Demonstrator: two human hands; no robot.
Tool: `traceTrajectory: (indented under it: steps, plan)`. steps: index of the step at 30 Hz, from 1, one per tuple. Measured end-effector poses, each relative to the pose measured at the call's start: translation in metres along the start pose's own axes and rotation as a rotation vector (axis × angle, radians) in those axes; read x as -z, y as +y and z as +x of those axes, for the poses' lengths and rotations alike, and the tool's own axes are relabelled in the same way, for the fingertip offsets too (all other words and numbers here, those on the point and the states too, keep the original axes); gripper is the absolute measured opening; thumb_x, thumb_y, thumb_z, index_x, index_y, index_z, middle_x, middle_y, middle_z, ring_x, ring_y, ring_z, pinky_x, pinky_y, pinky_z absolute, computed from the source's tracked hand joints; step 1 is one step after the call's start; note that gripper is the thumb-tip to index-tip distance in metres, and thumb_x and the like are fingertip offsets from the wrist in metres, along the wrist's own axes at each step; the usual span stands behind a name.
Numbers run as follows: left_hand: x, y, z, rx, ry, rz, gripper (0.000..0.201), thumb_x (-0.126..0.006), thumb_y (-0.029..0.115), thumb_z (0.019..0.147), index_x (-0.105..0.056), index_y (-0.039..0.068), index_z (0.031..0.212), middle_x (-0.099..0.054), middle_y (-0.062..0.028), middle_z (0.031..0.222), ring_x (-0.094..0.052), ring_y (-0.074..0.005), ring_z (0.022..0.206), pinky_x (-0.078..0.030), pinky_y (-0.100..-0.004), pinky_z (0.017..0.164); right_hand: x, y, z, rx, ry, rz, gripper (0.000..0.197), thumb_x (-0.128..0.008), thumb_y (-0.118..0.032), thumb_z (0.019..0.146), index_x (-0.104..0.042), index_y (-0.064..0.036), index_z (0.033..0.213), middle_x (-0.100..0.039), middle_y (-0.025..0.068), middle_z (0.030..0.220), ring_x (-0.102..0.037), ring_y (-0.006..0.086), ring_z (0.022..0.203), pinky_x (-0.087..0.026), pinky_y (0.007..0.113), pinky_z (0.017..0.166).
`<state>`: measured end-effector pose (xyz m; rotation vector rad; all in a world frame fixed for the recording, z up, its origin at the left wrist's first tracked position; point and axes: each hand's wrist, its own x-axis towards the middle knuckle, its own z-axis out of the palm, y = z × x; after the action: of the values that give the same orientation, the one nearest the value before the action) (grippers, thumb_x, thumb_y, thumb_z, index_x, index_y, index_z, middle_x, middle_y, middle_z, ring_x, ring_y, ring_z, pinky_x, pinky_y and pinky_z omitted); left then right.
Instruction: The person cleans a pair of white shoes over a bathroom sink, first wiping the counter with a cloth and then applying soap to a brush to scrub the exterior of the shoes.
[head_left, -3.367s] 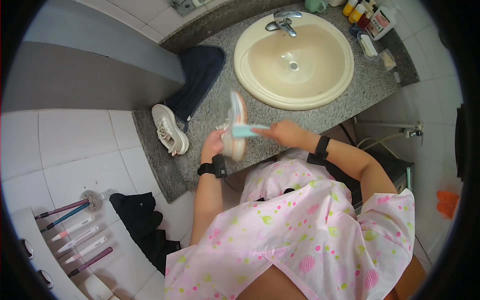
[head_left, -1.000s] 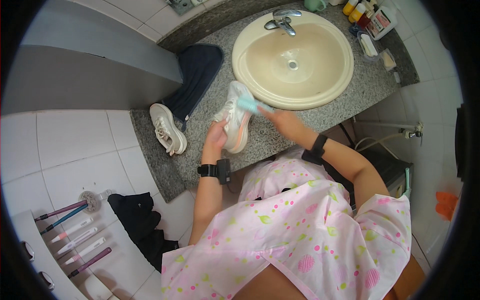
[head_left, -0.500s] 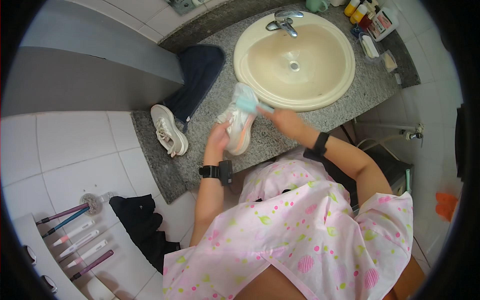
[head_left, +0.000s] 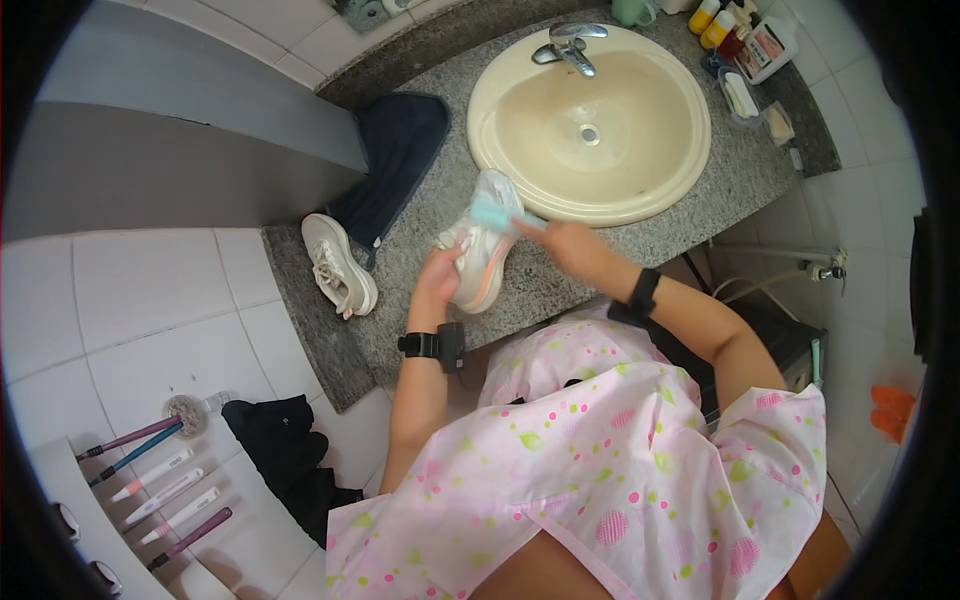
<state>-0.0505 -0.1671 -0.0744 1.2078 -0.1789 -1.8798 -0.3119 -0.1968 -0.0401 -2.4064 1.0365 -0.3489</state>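
In the head view I have a white shoe (head_left: pixel 482 278) just above the centre of the frame, its toe end next to the cream basin (head_left: pixel 478 120). The left hand (head_left: pixel 436 276) grips the shoe's left side; the right hand (head_left: pixel 574 250) is closed around a pale-blue brush (head_left: pixel 494 214), blurred over its top. I can't tell whether the shoe rests on the tabletop (head_left: pixel 400 285). My worry: a hard sideways stroke could twist it from that one-sided grip, or a loose hold could send the brush skidding into the basin.
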Motion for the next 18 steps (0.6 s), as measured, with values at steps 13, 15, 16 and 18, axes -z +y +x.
traceTrajectory:
  steps: [13, 15, 16, 18]
  plan:
    - [0.005, 0.008, 0.003, -0.021, -0.093, -0.067, 0.046, -0.045, -0.002, 0.090, -0.039, -0.002, 0.136, -0.048, -0.0147, 0.134, -0.050, -0.0267, 0.121, -0.039, -0.0405, 0.106, 0.002, 0.010, 0.014, -0.139, 0.012, -0.026, 0.066, -0.051, 0.001, 0.079, -0.040, -0.0198, 0.141, -0.057, 0.0170, 0.067, -0.060, 0.0339, 0.061, -0.047, 0.046, 0.056]
    - [0.006, 0.007, 0.004, -0.001, -0.045, -0.031, 0.046, -0.045, -0.003, 0.090, -0.039, -0.003, 0.136, -0.049, -0.0148, 0.134, -0.050, -0.0266, 0.121, -0.040, -0.0401, 0.105, 0.001, 0.001, 0.009, -0.053, 0.020, 0.030, 0.065, -0.050, 0.000, 0.079, -0.040, -0.0185, 0.141, -0.059, 0.0169, 0.069, -0.061, 0.0342, 0.062, -0.048, 0.046, 0.056]
    - [0.009, 0.008, 0.004, -0.002, -0.044, -0.030, 0.046, -0.045, -0.003, 0.090, -0.039, -0.003, 0.136, -0.049, -0.0148, 0.134, -0.050, -0.0266, 0.121, -0.040, -0.0401, 0.105, 0.014, -0.018, 0.003, -0.028, -0.183, -0.010, 0.063, -0.049, 0.000, 0.079, -0.042, -0.0162, 0.139, -0.059, 0.0183, 0.069, -0.061, 0.0347, 0.064, -0.048, 0.046, 0.057]
    - [0.014, 0.009, 0.002, 0.023, -0.121, -0.108, 0.046, -0.045, -0.003, 0.090, -0.040, -0.002, 0.136, -0.049, -0.0148, 0.134, -0.051, -0.0264, 0.120, -0.041, -0.0398, 0.105, 0.000, 0.002, 0.009, -0.076, -0.068, 0.008, 0.063, -0.049, 0.000, 0.080, -0.043, -0.0184, 0.139, -0.059, 0.0184, 0.068, -0.061, 0.0344, 0.064, -0.048, 0.046, 0.057]
